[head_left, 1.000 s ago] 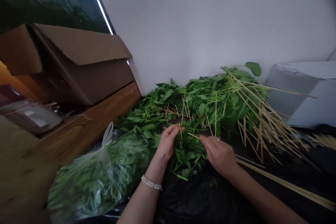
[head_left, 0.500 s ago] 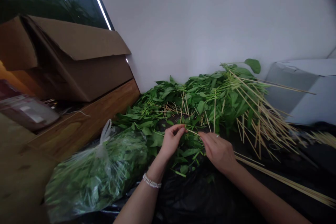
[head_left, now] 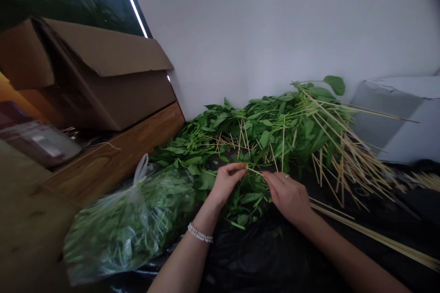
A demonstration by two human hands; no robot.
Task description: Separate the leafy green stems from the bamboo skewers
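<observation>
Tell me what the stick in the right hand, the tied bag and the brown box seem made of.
Stick: probably bamboo or wood, matte, given its pale straw colour. Bag: thin clear plastic; shiny highlights, leaves showing through. Box: apparently cardboard, matte, judging by its folded flaps.

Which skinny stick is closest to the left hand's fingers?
The pale stick pinched in the right hand, its tip at the left hand's fingertips. The fanned sticks poking from the leafy pile touch neither hand.
</observation>
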